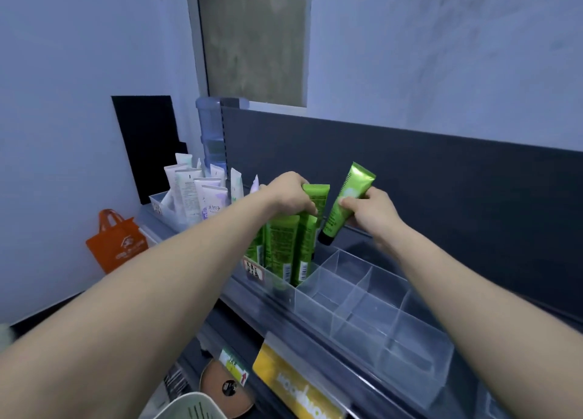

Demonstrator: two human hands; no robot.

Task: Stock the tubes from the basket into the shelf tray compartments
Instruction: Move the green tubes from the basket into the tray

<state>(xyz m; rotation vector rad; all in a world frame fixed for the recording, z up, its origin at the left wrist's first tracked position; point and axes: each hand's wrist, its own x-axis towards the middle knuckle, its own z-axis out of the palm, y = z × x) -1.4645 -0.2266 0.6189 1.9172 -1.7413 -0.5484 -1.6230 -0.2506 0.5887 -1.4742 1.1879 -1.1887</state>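
Grey shelf (pixel 457 198): forearm (pixel 189 254) partly hides green tubes (pixel 284 245); what seems a basket (pixel 192 407) below

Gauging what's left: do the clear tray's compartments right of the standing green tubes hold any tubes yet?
No, those clear tray compartments show only bare transparent walls; the green tubes stand at its left end.

Your right grip (pixel 372 210) pinches a glossy green tube (pixel 348 194). It is tilted, black cap down and crimped end up, just above the clear shelf tray (pixel 394 330). In that tray's left-end compartments several matching tubes (pixel 284 245) stand upright, caps down, barcodes facing you. Your left grip (pixel 290 194) holds the crimped top of the rearmost tube (pixel 318 194). The pale basket (pixel 189 403) shows its rim at the bottom edge.
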